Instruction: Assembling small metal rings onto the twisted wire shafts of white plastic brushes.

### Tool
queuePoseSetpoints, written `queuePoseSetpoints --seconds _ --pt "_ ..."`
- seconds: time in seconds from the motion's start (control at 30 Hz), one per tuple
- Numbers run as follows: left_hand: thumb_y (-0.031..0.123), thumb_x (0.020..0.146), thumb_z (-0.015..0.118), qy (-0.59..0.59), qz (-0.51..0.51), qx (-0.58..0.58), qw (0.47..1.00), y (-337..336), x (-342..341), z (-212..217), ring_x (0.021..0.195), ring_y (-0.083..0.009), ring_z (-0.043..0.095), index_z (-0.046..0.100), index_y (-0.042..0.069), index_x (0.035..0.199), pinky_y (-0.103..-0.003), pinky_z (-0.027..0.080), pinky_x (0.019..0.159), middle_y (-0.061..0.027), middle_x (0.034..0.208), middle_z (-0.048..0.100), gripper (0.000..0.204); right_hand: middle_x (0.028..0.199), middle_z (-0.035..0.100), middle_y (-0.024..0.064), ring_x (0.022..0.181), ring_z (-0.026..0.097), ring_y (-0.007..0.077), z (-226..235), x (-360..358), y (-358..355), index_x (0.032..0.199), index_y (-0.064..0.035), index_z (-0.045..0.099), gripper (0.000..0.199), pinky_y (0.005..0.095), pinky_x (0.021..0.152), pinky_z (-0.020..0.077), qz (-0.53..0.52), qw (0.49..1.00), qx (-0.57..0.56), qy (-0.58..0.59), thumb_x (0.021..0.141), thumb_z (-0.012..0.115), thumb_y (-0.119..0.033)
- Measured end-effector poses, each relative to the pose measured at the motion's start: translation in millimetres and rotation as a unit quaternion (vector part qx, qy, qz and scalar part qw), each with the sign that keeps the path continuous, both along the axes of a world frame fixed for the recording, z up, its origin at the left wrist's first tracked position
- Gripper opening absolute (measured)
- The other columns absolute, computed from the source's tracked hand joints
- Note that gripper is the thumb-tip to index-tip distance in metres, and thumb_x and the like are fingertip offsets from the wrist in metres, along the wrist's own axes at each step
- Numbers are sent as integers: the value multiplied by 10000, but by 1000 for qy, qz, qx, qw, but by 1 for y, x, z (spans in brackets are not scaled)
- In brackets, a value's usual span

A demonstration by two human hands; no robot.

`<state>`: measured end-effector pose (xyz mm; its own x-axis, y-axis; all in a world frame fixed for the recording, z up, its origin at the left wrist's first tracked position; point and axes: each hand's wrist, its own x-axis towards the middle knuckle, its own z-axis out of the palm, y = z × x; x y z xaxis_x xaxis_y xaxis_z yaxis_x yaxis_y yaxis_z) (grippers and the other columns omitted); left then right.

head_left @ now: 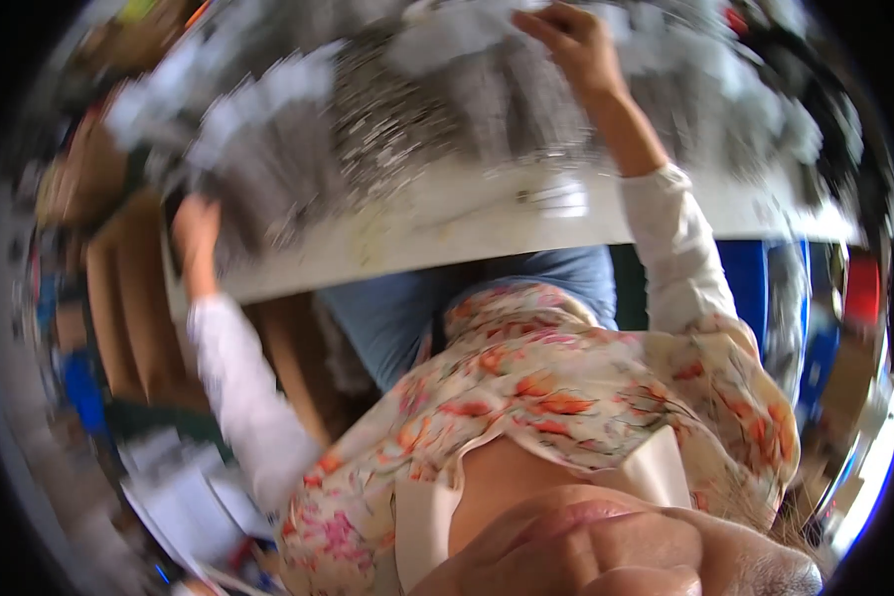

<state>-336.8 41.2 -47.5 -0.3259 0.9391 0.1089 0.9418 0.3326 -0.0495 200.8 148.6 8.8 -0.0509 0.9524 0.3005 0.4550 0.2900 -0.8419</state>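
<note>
head: left hand [197, 230] by table edge [368, 279], right hand [570, 48] beyond bare strip [407, 246]; can't tell fingers' [540, 30] grip

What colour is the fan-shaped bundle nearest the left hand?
The bundle looks grey with a whitish end, blurred; head view.

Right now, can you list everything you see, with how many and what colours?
table: one, white, across the top
blurry bundles: several, grey with pale tops, on the table
tiny shiny bits: many, silvery grey, between bundles
slip: one, white, near the table's front edge
cardboard: brown, left, number unclear
red thing: one, red, far right
jeans: one pair, blue, centre
flowery top: one, cream and orange, lower middle
left hand: one, bare, table's left end
right hand: one, bare, top, among bundles
</note>
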Motion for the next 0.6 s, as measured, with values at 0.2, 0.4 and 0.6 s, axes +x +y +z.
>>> queuePoseSetpoints --seconds 0.2,0.4,0.6 --pt "266 806 598 -21 -34 80 996 -20 -16 15 730 -383 569 592 13 786 -421 439 644 -189 761 599 253 585 499 0 552 520 101 64 95 -4 820 -69 509 223 219 440 367 -78 939 126 311 910 495 -273" --pt "228 790 597 -55 -26 66 996 -6 -9 16 701 -316 624 638 9 778 -385 471 670 -142 707 645 223 645 606 108 578 568 244 1 165 4 809 -76 664 215 382 582 447 -193 942 76 -264 747 605 -274" --pt "190 740 586 -59 6 27 998 -3 2 28 696 -314 629 670 21 768 -378 477 668 -156 719 646 191 725 657 112 697 643 288 -6 153 18 784 -132 693 200 395 648 504 -195 919 -51 -340 695 617 -294"
